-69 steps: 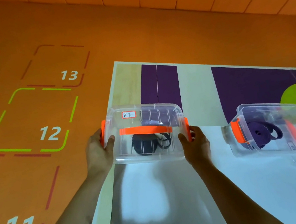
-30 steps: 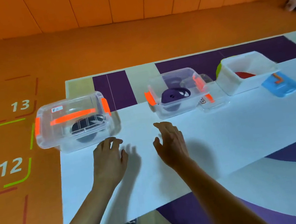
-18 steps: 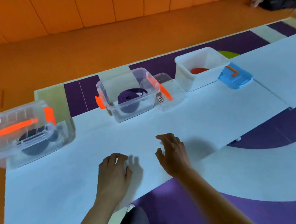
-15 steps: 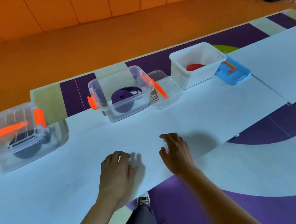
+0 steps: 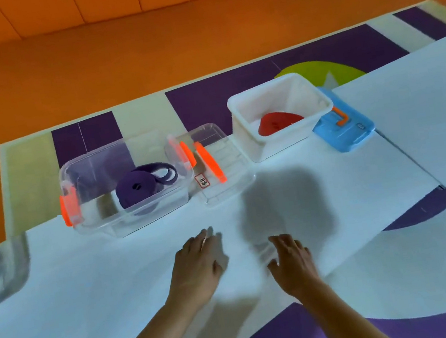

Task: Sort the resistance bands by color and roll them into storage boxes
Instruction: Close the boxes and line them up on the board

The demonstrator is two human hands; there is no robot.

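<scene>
Our left hand (image 5: 199,266) and right hand (image 5: 291,260) are held low over the white tabletop (image 5: 89,292), fingers loosely spread and gripping nothing. The rolled purple resistance band (image 5: 137,186) lies inside the clear plastic box with orange latches (image 5: 91,175), beyond both hands.

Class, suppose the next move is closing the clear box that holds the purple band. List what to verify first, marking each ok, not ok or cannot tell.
1. Left hand and right hand free: ok, both open.
2. Purple band rolled inside clear box: ok.
3. Clear lid beside that box: ok, on its right.
4. Lid's label says purple: cannot tell, too small.
5. White box with red band closed: not ok, blue lid lies beside it.
</scene>
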